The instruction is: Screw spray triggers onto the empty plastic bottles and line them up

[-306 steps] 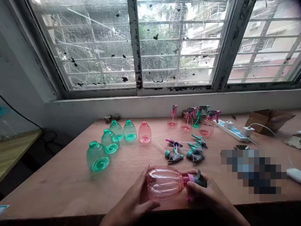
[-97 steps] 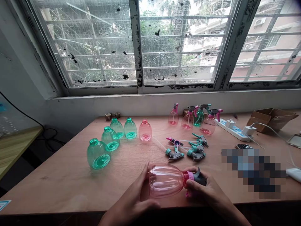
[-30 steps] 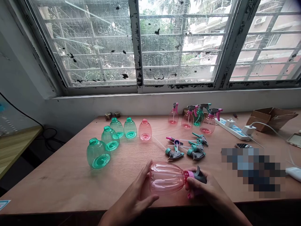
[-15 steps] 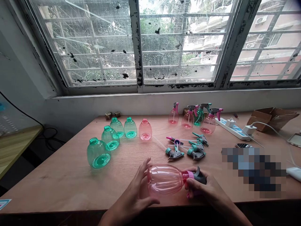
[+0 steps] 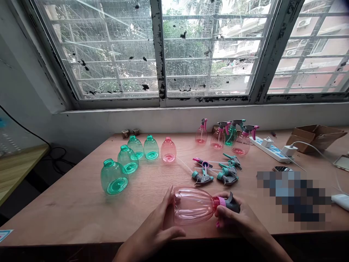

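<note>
A pink spray bottle (image 5: 193,206) lies on its side above the table's front edge, its base to the left. My right hand (image 5: 231,218) grips it around the pink collar and dark spray head, which the fingers partly hide. My left hand (image 5: 160,225) is open by the base, thumb and fingers apart; whether a fingertip touches the bottle I cannot tell. Beyond it lie several loose spray heads (image 5: 202,178) with teal or pink parts and thin tubes. Farther left stand green bottles (image 5: 114,178) without heads and one pink bottle (image 5: 168,150), also headless.
Assembled spray bottles (image 5: 241,143) stand at the back right. Beside them are a white power strip (image 5: 272,149) with plugs and cables, and a cardboard box (image 5: 313,138). A blurred patch (image 5: 294,196) covers something at right. Two small blocks (image 5: 131,133) sit near the wall.
The pink spray bottle has shifted slightly right and turned a little in my right hand. The left hand's fingers now sit slightly lower and farther from the bottle's base.
</note>
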Tool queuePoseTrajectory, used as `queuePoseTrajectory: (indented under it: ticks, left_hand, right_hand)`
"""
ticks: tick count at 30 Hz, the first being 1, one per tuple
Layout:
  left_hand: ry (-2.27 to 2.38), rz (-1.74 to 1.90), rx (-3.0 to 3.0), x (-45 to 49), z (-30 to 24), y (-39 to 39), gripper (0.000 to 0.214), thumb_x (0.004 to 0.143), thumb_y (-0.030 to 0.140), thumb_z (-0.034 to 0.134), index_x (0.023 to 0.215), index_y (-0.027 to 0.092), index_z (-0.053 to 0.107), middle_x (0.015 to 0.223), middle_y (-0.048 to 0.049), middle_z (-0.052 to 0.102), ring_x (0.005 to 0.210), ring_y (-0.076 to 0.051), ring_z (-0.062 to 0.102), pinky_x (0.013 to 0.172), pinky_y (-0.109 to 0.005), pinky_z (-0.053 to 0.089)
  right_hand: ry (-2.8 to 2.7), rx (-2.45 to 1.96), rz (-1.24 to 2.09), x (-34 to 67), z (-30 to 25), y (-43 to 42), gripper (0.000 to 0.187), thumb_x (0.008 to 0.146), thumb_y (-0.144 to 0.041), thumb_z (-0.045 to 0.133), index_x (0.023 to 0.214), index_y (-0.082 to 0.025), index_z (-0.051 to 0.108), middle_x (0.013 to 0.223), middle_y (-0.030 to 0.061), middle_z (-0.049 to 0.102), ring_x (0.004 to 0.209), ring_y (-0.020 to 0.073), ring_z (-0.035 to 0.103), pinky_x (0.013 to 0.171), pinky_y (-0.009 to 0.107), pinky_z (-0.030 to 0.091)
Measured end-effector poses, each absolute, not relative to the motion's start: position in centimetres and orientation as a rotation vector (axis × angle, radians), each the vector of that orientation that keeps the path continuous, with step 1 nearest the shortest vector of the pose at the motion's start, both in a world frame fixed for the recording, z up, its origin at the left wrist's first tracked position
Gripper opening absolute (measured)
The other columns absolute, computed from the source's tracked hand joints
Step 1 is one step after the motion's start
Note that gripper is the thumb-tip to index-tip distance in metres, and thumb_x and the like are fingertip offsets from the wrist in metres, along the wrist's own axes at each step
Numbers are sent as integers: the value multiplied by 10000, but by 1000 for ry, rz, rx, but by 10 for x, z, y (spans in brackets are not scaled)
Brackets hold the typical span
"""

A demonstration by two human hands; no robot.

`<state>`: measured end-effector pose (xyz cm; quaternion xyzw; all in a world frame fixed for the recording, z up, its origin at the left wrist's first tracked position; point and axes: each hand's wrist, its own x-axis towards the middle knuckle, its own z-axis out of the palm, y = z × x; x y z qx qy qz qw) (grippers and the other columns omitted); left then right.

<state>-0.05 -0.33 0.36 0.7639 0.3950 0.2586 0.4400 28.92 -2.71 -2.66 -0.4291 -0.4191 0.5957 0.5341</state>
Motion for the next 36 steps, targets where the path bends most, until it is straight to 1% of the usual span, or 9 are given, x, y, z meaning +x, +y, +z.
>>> queuePoseTrajectory:
  ticks: [3,9,13,16,19,23,26,32,36]
  left_hand:
    - [995,612,1885,-1,6,-4,903,890,356,729,1616,269,199,1690,-60,262,1546,-318,251,1279,-471,186]
    - [974,628,1919,-1,-2,0,967,912,283,696,1624,322,43,1704,-44,215,1531,-294,302,1266,-463,226]
    - [1001,602,1935,-1,1,-3,1056,862,301,759,1628,282,32,1706,-65,199,1558,-315,208,1278,-475,170]
    - [1029,582,1915,-2,6,-6,1021,869,342,752,1629,264,74,1710,-64,175,1566,-318,173,1283,-475,147]
    - [1016,585,1911,-2,6,-5,966,881,328,737,1625,287,122,1710,-43,187,1563,-299,199,1286,-449,161]
    - [968,622,1948,-2,1,-2,985,902,264,703,1624,326,36,1707,-37,213,1546,-283,262,1277,-442,197]
    - [941,616,1942,-1,3,-4,1069,864,257,746,1624,313,-5,1695,-66,251,1521,-312,317,1260,-464,246]
    - [940,653,1851,1,5,-5,1036,841,266,772,1624,317,94,1671,-74,313,1501,-330,347,1249,-466,271]
    - [963,655,1903,0,0,-2,1041,849,248,757,1626,314,67,1676,-84,299,1498,-329,348,1253,-461,263]
  right_hand:
    - [-1001,-1033,1408,289,-26,-27,465,696,-432,910,973,-145,671,661,8,750,508,170,700,537,285,585]
    - [-1026,-1026,1400,289,-25,-27,429,714,-432,898,954,-152,678,636,-3,736,508,170,695,536,278,574]
    - [-1028,-1041,1407,290,-27,-27,436,694,-431,909,946,-157,682,625,-9,731,519,184,707,541,281,571]
    - [-1011,-1044,1421,290,-27,-27,437,684,-426,917,940,-159,683,636,-10,734,520,189,710,538,289,580]
    - [-1014,-1022,1437,291,-27,-27,436,697,-432,909,948,-159,678,618,-13,733,509,179,701,536,283,579]
    - [-1043,-1031,1477,291,-25,-27,435,707,-450,898,943,-152,686,632,2,747,512,181,707,541,283,570]
    - [-1073,-1065,1510,292,-23,-28,455,682,-469,905,942,-157,699,661,14,759,527,198,720,553,297,571]
    - [-1118,-1077,1519,292,-20,-28,452,662,-445,920,936,-166,693,640,-1,751,540,205,731,578,299,570]
    - [-1081,-1039,1590,293,-23,-28,473,690,-464,901,972,-171,658,651,-4,758,503,185,718,535,292,575]
